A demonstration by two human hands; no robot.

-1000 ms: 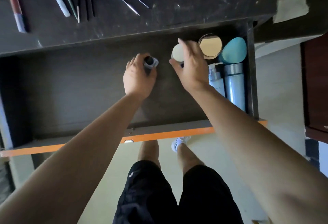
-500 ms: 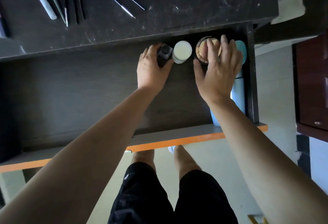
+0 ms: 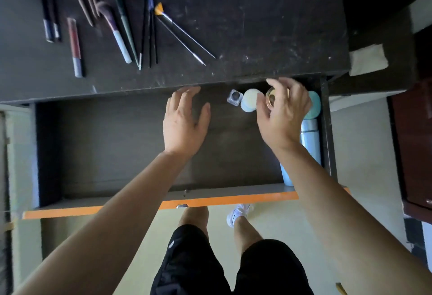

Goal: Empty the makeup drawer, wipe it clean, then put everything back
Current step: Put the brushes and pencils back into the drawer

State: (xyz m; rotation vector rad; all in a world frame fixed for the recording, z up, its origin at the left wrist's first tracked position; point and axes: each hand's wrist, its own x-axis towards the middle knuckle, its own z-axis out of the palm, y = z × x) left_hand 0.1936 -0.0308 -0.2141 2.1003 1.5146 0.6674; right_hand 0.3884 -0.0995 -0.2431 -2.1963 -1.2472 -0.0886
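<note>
Head view, looking straight down. Dark desktop (image 3: 245, 25) fills the upper frame; beneath its front edge the drawer (image 3: 105, 149) stands pulled out, orange-edged front (image 3: 93, 210) nearest the body. Drawer floor is bare across the left and middle; its contents are packed into the far right corner.

Left hand (image 3: 184, 121) hovers over the drawer's middle, palm down, fingers spread, holding nothing, well apart from the items. Right hand (image 3: 284, 114) sits over the right corner, fingers curled over the gold-rimmed jar (image 3: 271, 100); whether it actually grips the jar I cannot tell.

Along the right wall a blue bottle (image 3: 309, 140) lies lengthwise, partly under the right wrist. At the back, a teal sponge (image 3: 314, 105) shows past the right fingers. Just left of the gold jar, touching the right thumb's side, sits a pale round jar (image 3: 250, 100), and beside that a small clear pot (image 3: 235, 97) with a dark lid. The pot lies between the two hands, nearer the right.

On the desktop, upper left: brushes (image 3: 117, 28) laid side by side, a reddish tube (image 3: 75, 44), two thin silver-handled tools (image 3: 187, 35), and dark pencils (image 3: 50, 21). A pale paper scrap (image 3: 368, 59) lies beyond the desk's right edge.
</note>
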